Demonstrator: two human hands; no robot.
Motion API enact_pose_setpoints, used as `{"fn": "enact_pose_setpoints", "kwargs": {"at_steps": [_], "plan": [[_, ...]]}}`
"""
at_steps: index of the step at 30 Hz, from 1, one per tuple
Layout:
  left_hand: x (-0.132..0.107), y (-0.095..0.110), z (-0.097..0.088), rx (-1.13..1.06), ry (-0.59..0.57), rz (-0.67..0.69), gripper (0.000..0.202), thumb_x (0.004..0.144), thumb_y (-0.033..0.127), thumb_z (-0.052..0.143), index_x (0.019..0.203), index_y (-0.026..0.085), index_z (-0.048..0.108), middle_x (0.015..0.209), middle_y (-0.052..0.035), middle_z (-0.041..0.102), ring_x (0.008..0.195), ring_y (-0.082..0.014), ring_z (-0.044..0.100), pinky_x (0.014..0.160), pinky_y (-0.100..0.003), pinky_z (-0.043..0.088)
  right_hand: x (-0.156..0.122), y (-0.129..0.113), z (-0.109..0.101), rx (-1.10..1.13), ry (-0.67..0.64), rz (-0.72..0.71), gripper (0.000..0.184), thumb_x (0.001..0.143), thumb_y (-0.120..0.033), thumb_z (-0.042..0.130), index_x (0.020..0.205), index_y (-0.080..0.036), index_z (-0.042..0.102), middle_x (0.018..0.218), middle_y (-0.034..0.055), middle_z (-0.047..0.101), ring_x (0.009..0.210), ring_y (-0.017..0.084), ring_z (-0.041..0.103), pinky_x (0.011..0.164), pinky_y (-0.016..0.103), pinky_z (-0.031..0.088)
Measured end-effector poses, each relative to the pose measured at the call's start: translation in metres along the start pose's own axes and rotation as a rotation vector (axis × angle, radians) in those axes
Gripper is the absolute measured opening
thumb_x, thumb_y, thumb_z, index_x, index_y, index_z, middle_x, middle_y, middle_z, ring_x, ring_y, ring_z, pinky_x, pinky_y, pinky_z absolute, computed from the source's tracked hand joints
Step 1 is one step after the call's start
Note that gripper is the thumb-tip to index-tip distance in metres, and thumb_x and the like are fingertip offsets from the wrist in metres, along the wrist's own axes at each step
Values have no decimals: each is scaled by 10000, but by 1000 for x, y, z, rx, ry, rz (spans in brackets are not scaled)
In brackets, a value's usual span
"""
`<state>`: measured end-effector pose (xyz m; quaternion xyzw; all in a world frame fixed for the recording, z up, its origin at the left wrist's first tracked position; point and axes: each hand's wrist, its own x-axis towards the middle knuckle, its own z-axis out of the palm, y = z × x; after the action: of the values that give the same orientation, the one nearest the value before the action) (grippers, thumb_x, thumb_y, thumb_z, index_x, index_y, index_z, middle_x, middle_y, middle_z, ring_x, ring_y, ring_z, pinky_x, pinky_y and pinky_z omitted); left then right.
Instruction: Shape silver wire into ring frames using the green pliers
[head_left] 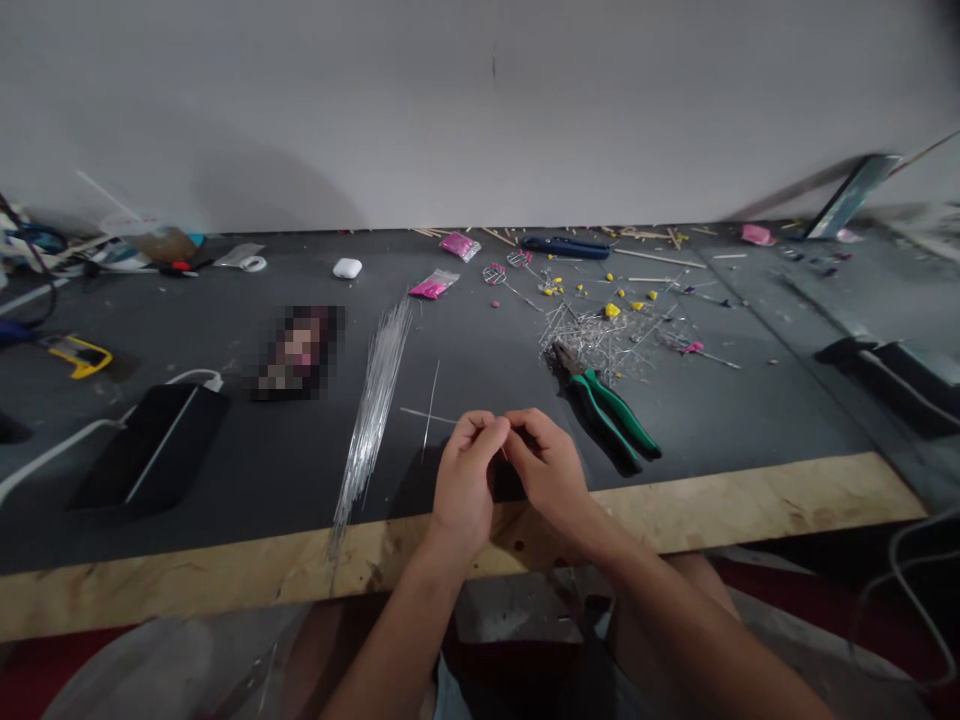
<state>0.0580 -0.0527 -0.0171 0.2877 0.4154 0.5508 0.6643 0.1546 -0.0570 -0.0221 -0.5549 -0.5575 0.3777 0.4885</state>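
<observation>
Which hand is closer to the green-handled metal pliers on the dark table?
Right. The right hand lies just left of the green-handled metal pliers, not touching; the left hand is farther left, both pinching a thin silver wire.

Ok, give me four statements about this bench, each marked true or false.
1. The left hand and right hand pinch a thin wire together. True.
2. The green pliers lie left of the hands. False: the green pliers lie to their right.
3. The wire bundle lies left of the hands. True.
4. The earbud case sits in the left hand. False: it lies far back on the table.
</observation>
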Motion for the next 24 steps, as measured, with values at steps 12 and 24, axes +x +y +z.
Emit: {"fn": "enact_pose_setpoints", "kwargs": {"at_steps": [12, 24], "plan": [[1, 25, -10, 346, -149, -8, 138, 750, 230, 622, 874, 180, 657, 811, -24, 672, 740, -144, 620, 755, -310, 492, 4, -7, -13, 357, -42, 208, 144, 800, -257, 541, 672, -199, 571, 598, -31, 504, 583, 119, 467, 582, 258, 373], [5, 47, -39, 751, -457, 287, 129, 799, 254, 592, 741, 245, 707, 1035, -72, 616, 1045, -209, 565, 847, -370, 465, -1, -11, -22, 810, -509, 551, 148, 712, -271, 677, 674, -174, 572, 529, -46, 496, 451, 70, 387, 443, 217, 283]]}}
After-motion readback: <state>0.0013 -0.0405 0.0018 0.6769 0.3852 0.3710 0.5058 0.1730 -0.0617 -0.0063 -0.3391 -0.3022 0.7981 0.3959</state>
